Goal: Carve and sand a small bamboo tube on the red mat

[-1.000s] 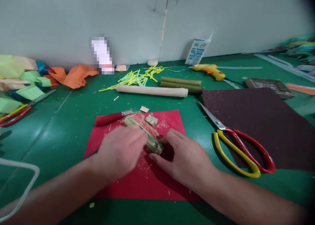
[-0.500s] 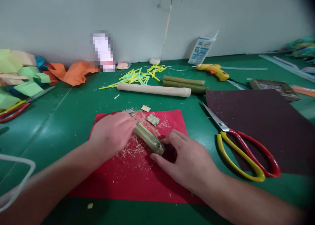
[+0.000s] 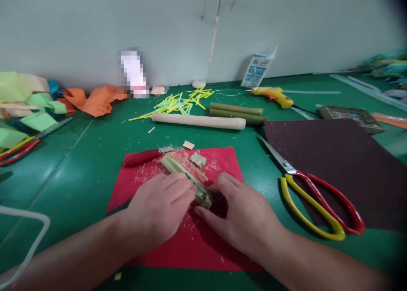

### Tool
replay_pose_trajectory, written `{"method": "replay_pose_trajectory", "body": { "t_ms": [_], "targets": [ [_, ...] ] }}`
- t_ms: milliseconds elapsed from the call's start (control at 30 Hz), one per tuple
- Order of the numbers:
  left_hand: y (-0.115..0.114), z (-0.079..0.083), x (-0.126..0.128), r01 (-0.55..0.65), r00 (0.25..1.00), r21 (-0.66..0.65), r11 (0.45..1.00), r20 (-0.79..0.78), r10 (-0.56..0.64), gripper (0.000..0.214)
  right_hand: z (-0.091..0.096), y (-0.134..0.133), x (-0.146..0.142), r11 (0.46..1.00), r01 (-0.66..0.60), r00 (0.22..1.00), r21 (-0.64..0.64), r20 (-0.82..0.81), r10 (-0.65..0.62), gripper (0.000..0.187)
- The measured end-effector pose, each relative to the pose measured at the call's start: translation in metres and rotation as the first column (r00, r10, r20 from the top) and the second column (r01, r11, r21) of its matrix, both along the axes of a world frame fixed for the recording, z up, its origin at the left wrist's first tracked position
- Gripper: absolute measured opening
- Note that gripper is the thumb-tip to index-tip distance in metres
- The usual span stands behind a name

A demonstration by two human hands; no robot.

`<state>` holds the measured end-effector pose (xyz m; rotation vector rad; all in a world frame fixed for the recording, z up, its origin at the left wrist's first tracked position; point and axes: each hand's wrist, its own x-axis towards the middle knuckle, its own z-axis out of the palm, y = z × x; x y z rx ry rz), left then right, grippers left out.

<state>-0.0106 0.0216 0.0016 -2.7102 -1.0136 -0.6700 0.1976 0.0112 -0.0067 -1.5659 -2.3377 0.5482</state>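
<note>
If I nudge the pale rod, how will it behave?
The pale rod would probably roll: its sides look rounded. It seems stiff, being straight without visible sag. The green tubes close behind may block it rolling backward.

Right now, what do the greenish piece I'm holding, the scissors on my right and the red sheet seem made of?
Greenish piece: probably bamboo, dull, with lengthwise streaks. Scissors: metal blades, by their bright grey sheen; glossy handles, likely plastic-covered. Red sheet: matte, flat, thin; paper or card perhaps.
</note>
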Motion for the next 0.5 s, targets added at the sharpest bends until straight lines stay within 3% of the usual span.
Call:
{"method": "replay_pose_trajectory", "body": {
  "t_ms": [167,267,333,433,500],
  "targets": [
    [0.0029,-0.0008,-0.0029,-0.157,0.987,0.044,0.987,-0.019,0.158,0.023,0.0005,-0.0003,0.0001,0.999,0.014,1.0,-0.03,-0.015,-0.015,0.025],
    [-0.0015,-0.0017,0.0015,-0.003,1.0,0.058,0.998,0.011,0.002,0.029,0.0003,-0.0008,0.0008,0.999,0.006,1.0,-0.046,-0.022,-0.007,0.023],
    [-0.0015,-0.0018,0.0021,0.032,0.999,0.003,0.999,0.029,-0.032,0.026,0.0003,-0.0008,0.0011,0.998,0.007,0.999,-0.063,-0.031,-0.008,0.024],
    [0.0037,-0.0008,-0.0017,-0.093,0.995,-0.034,0.995,0.025,0.094,0.021,0.0008,-0.0004,0.0011,0.996,0.031,0.999,-0.079,-0.035,-0.034,0.024],
    [0.0047,-0.0005,-0.0032,-0.115,0.993,-0.009,0.993,0.022,0.115,0.02,0.001,-0.0003,0.0011,0.996,0.033,0.999,-0.085,-0.04,-0.037,0.024]
  ]
}}
